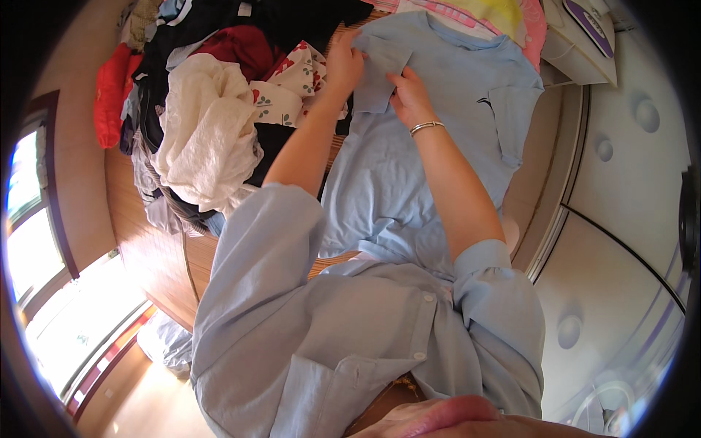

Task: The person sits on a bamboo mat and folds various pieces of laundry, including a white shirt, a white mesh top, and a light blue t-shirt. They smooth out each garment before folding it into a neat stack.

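Note:
A light blue short-sleeved T-shirt (421, 142) lies spread in front of me, its neckline at the far end and a small dark mark on the chest. Its sleeve on the left is held by both hands. My left hand (346, 61) grips the sleeve's outer upper edge near the shoulder. With thumb and fingers, my right hand (408, 93) pinches the sleeve's inner edge; a bracelet circles that wrist. The other sleeve (506, 123) is folded in over the shirt's right side. Wrinkles run across the shirt's lower part, close to my body.
Left of the T-shirt is a clothes pile with a cream garment (208, 131), a floral white cloth (282, 104), a dark red cloth (241, 49) and black clothing (306, 16). A purple-and-white iron (591, 24) sits at the upper right. Sliding door panels (613, 219) stand to the right.

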Demonstrator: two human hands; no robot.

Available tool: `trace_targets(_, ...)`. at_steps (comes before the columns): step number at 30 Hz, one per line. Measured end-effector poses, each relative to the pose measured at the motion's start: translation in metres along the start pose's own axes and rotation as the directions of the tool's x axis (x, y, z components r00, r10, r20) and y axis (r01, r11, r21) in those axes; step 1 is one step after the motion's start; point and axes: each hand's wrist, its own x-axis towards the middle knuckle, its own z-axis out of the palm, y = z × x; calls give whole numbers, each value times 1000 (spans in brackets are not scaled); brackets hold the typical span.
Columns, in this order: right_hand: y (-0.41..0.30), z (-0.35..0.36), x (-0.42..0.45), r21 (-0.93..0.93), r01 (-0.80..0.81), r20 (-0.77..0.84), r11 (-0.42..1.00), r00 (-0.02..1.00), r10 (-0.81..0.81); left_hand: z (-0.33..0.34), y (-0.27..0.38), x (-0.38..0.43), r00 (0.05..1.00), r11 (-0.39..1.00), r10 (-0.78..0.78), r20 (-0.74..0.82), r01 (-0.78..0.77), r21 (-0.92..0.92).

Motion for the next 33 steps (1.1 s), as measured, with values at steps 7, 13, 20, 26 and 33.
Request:
trace_targets(7, 4, -4, 7, -443, 162, -2, 882, 983, -182, -7, -29, 44, 964, 969, 71, 256, -128, 213)
trace_targets(13, 21, -16, 17, -802, 446, 32, 396, 695, -718, 22, 15, 1, 953, 923, 283, 106, -301, 241)
trace_targets(20, 27, -49, -32, -809, 344, 576, -477, 625, -527, 21, -4, -55, 831, 762, 411, 375, -539, 360)
trace_targets(26, 30, -57, -50, -748, 304, 608, -590, 670, -426, 20, -15, -59, 805, 682, 411, 428, -583, 442)
trace_targets(33, 39, -104, -119, -715, 442, 660, -542, 683, -313, -5, 38, -72, 598, 408, 755, 268, -749, 522)
